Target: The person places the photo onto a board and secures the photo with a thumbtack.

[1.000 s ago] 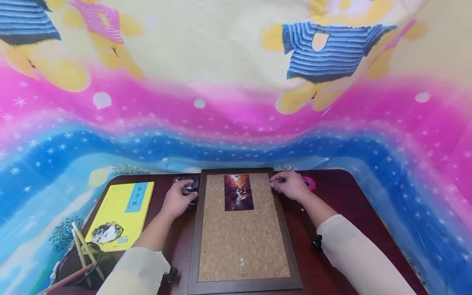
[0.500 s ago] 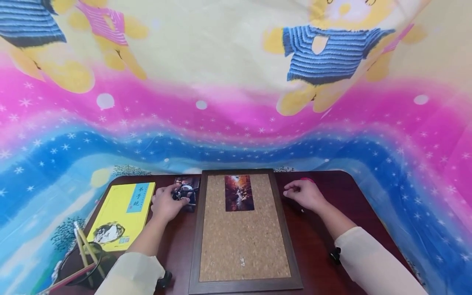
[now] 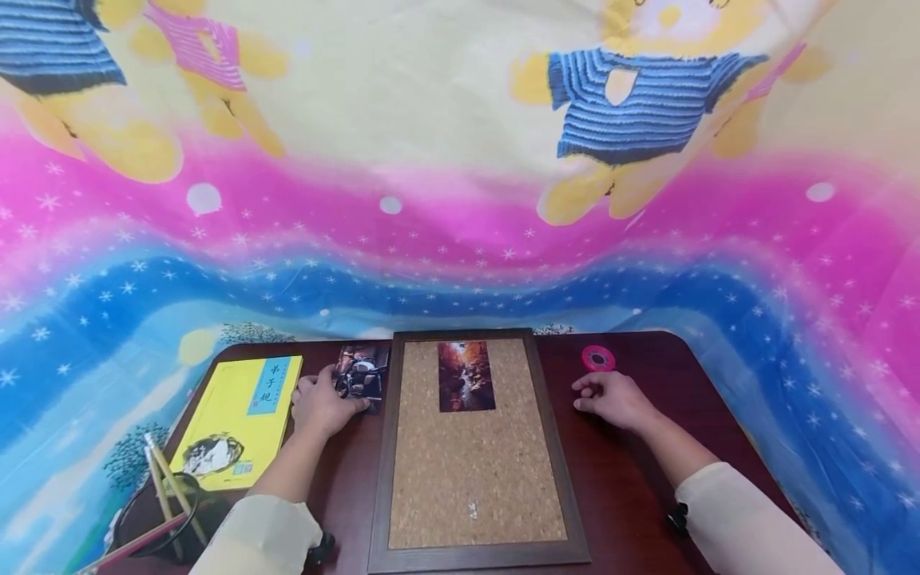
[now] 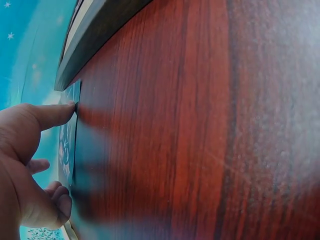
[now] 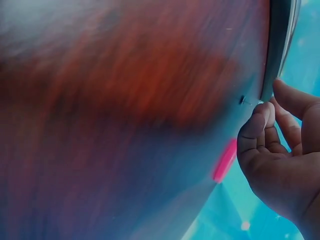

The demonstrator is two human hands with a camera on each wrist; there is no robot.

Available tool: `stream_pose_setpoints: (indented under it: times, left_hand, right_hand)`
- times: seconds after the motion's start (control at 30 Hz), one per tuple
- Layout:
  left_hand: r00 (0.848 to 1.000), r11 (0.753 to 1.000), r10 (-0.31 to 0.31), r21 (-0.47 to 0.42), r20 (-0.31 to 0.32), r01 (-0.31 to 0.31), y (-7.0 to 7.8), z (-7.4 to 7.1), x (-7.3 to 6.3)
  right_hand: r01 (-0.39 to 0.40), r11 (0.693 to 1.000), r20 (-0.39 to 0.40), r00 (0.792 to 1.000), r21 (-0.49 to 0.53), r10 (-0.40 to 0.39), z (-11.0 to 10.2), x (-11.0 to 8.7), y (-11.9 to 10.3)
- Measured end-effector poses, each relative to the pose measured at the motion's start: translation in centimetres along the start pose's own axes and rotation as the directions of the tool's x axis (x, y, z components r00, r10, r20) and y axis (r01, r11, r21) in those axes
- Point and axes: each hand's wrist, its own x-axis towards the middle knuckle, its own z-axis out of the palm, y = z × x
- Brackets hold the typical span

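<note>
Nearest the viewer, left of and nearer than the left hand (image 3: pixel 319 407), stands a dark cup (image 3: pixel 136 529) with pencils (image 3: pixel 164 489). The cork board (image 3: pixel 474 471), brown-framed, lies between the hands on the dark red table (image 3: pixel 625 503); a pale cluster near its close end is too small to identify. Left of the left hand, the yellow book (image 3: pixel 233 419) bears a blue label reading 弟子规; the smaller characters beside it are illegible. Left hand: spread, not gripping, its extended thumb touching the near edge of the motorcycle photo (image 3: pixel 370 369), which lies between this hand and the board. Right hand (image 3: pixel 621 402): beyond the board's right side, fingers loosely bent, a gap showing between thumb and forefinger; a small pin (image 5: pixel 242 100) appears just beside its fingertips. The forest photo (image 3: pixel 465 377) lies on the board's far part, between the hands. Just beyond the right hand is a pink disc (image 3: pixel 598 358). Compared with one second earlier, the right hand has left the board's frame, exposing more of the disc, and the left has shifted leftward and nearer, uncovering the motorcycle photo.
</note>
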Motion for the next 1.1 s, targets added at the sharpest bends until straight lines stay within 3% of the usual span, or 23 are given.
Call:
stream_pose_setpoints:
  times: [0.57, 1.1]
  left_hand:
    - [1.000, 1.000, -0.014, 0.021, -0.004, 0.014, 0.3, 0.0, 0.0]
    - [0.996, 0.993, 0.054, -0.099, -0.067, -0.060, -0.2, 0.0, -0.1]
  right_hand:
    - [-0.004, 0.997, 0.025, 1.000, -0.071, 0.006, -0.2, -1.0, 1.5]
    - [0.008, 0.994, -0.017, 1.000, -0.111, -0.010, 0.1, -1.5, 1.5]
